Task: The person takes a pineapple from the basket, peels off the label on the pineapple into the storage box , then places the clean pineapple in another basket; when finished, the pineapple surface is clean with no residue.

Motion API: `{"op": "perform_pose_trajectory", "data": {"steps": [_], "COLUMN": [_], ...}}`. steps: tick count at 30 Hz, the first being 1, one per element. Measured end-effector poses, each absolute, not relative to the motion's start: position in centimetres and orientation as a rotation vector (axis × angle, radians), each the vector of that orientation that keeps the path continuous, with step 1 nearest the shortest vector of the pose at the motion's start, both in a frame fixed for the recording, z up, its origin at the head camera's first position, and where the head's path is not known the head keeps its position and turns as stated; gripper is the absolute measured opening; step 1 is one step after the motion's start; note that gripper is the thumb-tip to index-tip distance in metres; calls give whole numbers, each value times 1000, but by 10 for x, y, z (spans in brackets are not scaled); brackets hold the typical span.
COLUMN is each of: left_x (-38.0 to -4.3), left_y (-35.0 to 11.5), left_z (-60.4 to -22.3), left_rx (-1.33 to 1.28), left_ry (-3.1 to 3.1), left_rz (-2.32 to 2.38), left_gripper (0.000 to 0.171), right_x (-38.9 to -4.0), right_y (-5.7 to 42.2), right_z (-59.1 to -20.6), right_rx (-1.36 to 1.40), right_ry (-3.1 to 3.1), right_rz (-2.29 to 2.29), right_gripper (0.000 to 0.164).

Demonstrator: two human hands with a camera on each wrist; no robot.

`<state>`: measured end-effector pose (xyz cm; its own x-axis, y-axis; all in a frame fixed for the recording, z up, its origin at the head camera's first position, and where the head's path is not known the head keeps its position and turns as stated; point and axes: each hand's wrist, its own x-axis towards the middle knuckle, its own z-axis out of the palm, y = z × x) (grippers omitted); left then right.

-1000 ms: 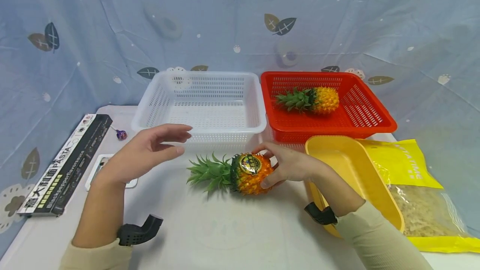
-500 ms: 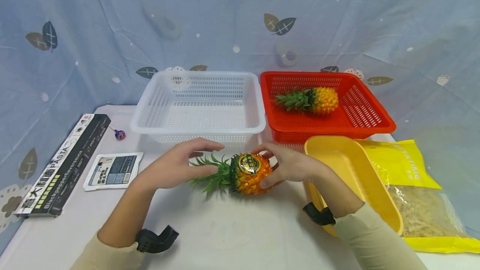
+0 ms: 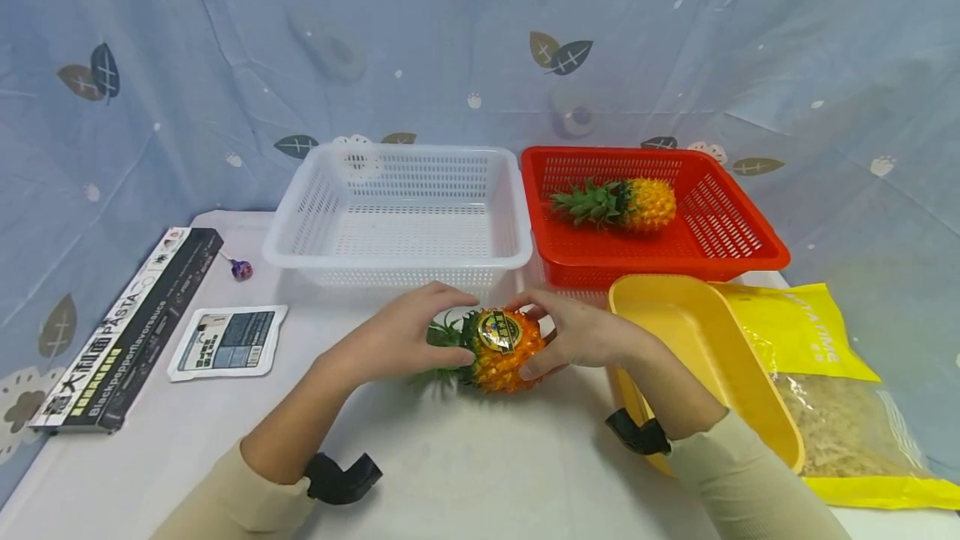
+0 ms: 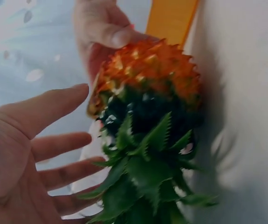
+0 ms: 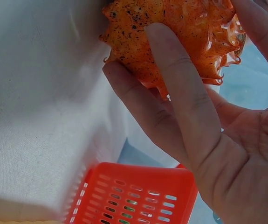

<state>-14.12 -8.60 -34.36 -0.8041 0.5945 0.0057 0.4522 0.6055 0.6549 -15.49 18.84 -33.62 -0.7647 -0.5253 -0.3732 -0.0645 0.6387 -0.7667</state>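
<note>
A pineapple [image 3: 510,367] with an orange body, a gold label and green leaves lies on its side on the white table, leaves to the left. My right hand [image 3: 585,332] holds the bottom end of its body, thumb on the near side and fingers on the far side. In the right wrist view, fingertips [image 5: 159,35] press on the orange skin. My left hand [image 3: 405,336] is at the leafy end, hiding part of the leaves in the head view. The left wrist view shows its fingers [image 4: 61,144] extended beside the pineapple [image 4: 147,70].
A white basket [image 3: 397,262] and a red basket [image 3: 667,272] stand at the back. Another pineapple [image 3: 651,205] lies in the red one. At right are a yellow tray [image 3: 697,332] and a pasta bag [image 3: 840,432]. A black pasta box [image 3: 127,332], a pouch [image 3: 228,342] and a lollipop [image 3: 241,270] lie left.
My left hand has moved right and slightly down, from left of the leaves to the leafy end. My right hand and the pineapple have stayed in place.
</note>
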Motion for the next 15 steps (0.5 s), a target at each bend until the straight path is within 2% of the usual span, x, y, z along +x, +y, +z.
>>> {"op": "perform_pose_trajectory", "data": {"steps": [4,15], "left_x": [-140,-140], "left_y": [-79,-74], "left_z": [-348,-351], "left_rx": [822,740], "left_ry": [2637,2656], "left_rz": [926,878], "left_gripper": [70,68], "right_x": [-154,-154], "right_y": [189,189], "right_z": [-336,-334], "right_rx": [-469,-451], "right_ry": [2280,2276], "right_rz": [-1030,-1017], "right_gripper": [74,75]}}
